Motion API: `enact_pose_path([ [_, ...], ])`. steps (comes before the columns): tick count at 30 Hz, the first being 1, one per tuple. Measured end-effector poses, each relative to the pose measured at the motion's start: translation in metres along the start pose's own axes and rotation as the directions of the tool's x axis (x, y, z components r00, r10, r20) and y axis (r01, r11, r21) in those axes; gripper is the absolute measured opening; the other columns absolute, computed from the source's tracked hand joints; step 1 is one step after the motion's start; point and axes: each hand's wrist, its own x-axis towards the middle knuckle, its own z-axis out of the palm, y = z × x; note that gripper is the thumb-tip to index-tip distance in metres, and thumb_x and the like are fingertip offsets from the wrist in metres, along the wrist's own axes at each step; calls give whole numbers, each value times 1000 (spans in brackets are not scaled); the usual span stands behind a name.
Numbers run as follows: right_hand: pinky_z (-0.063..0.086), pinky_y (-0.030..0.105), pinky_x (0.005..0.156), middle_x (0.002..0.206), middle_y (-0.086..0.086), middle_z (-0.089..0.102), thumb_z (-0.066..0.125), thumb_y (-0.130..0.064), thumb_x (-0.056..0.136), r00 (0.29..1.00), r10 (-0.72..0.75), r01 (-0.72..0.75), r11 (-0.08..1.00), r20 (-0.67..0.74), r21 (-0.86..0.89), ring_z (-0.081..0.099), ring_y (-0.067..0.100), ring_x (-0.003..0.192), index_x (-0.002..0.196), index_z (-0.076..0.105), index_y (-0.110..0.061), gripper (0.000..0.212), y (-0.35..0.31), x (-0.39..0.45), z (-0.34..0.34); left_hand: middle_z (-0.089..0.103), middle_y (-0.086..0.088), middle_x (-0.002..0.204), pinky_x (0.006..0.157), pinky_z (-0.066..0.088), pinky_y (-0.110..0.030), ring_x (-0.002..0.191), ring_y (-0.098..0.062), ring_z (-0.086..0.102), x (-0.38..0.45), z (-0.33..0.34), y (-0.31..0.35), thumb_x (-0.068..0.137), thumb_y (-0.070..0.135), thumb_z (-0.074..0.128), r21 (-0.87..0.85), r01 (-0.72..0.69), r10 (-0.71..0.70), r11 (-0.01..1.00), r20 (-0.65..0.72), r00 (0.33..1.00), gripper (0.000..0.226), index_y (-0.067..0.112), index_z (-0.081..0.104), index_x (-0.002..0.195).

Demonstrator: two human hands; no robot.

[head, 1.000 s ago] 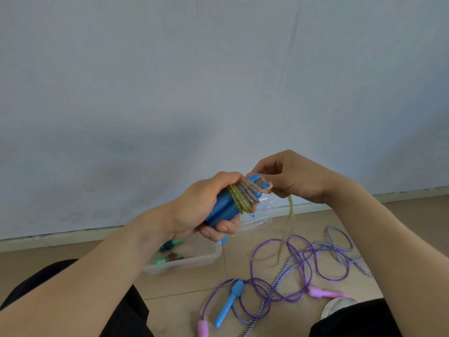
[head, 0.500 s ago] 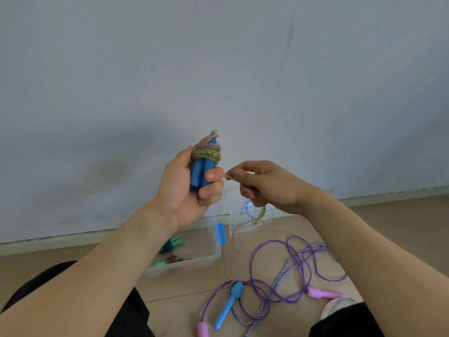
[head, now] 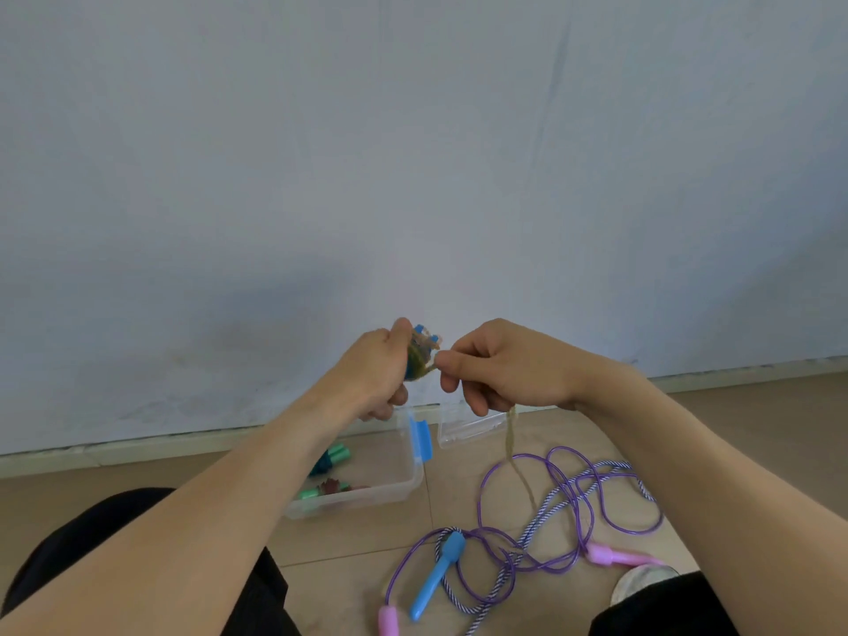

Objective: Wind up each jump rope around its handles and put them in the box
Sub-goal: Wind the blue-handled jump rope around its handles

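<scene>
Left hand (head: pixel 376 369) gripping paired blue plastic handles (head: pixel 420 335) as winding core; right hand (head: pixel 500 367) pinching yellowish braided rope (head: pixel 509 433) taut for wrapping, above clear plastic box (head: pixel 408 488) on floor.

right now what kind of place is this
Probably an indoor room, with the person sitting on the floor: a plain pale wall, a tan tiled floor with a baseboard, and a clear plastic box beside loose jump ropes.
</scene>
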Motion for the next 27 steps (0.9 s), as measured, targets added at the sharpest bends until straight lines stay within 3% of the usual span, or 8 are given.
enact_pose_path([
  [5,37,20,47,50,2,58,55,-39,98,999,-6,8,999,-50,40,40,13,42,67,62,-11,42,3,-1,0,44,-6,67,42,30,-17,50,-17,43,-2,13,-2,89,76,0,170,-28,-23,985,290,957,82,20,59,95],
  [9,35,22,50,47,3,47,74,-49,79,988,-25,41,994,-155,100,36,17,48,56,54,-13,47,7,-4,-12,39,2,52,38,18,-16,43,-9,29,-14,15,0,70,87,-12,-51,79,-23,996,681,732,116,7,58,116],
  [11,33,24,51,48,2,38,74,-52,74,983,-36,64,986,-178,157,31,18,51,59,57,-9,48,11,-4,-18,40,5,51,38,16,-17,42,-7,32,-18,15,1,71,86,-12,-182,109,70,977,762,644,120,2,55,125],
  [14,32,22,50,51,1,36,72,-50,74,983,-53,87,978,-177,191,31,15,52,70,64,1,51,18,-2,-22,35,2,53,40,13,-21,41,-5,30,-21,15,4,75,86,-1,-300,58,206,952,770,604,113,2,58,121],
  [18,35,24,54,56,8,47,66,-39,90,993,-36,61,973,-115,224,41,14,50,62,56,-6,44,24,5,-19,31,0,53,40,12,-22,41,-6,23,-24,16,6,85,75,30,-388,-45,323,920,690,647,84,3,61,115],
  [20,37,26,55,58,12,50,60,-25,97,997,-20,38,972,-81,234,44,17,51,67,56,-2,37,29,8,-18,33,-1,52,40,12,-23,40,-8,22,-24,16,7,90,68,34,-434,-52,353,899,649,674,73,5,63,112],
  [23,31,27,53,56,9,49,49,-1,92,994,34,-13,979,-100,205,37,16,52,70,60,-6,25,35,12,-18,35,-5,53,39,16,-21,39,-12,21,-21,10,7,97,61,30,-418,-22,270,908,546,793,71,1,65,112],
  [27,37,23,51,60,-2,57,59,-36,96,986,119,-105,987,-115,120,41,13,51,80,68,-13,30,39,14,-13,38,-6,54,44,14,-23,38,-13,23,-18,0,6,98,57,31,-462,32,170,886,390,905,52,12,58,102],
])
